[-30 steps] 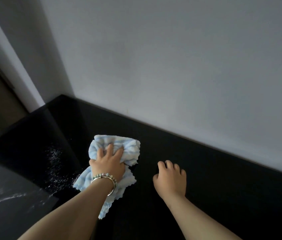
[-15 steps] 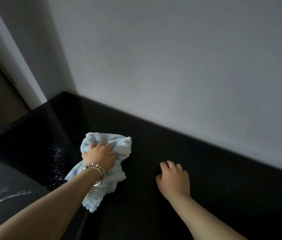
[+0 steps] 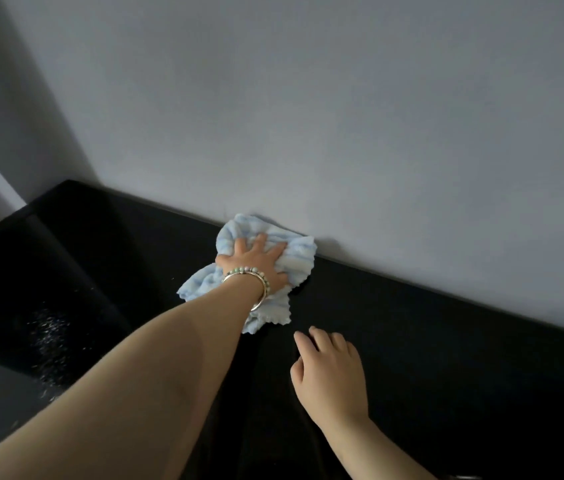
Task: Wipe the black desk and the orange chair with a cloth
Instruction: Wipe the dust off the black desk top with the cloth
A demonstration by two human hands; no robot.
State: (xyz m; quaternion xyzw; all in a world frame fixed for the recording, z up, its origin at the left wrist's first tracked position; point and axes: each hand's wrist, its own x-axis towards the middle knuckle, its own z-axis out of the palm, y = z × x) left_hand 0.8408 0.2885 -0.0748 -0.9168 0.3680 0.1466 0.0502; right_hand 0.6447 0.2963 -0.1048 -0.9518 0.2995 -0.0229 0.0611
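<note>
Left hand [image 3: 256, 263], fingers spread, presses the cloth [image 3: 297, 259] at the desk's [image 3: 447, 341] back edge; right hand [image 3: 332, 375] rests relaxed, nearer.

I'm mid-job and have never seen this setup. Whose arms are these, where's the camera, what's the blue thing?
No machine here: a person works with bare hands, and the single camera sits on their head, looking forward and down. The left hand, bracelets at its wrist, presses a light blue cloth onto the black desk, up by the grey wall. The right hand rests on the desk nearer the camera, holding nothing. White specks lie on the dark surface at far left.
</note>
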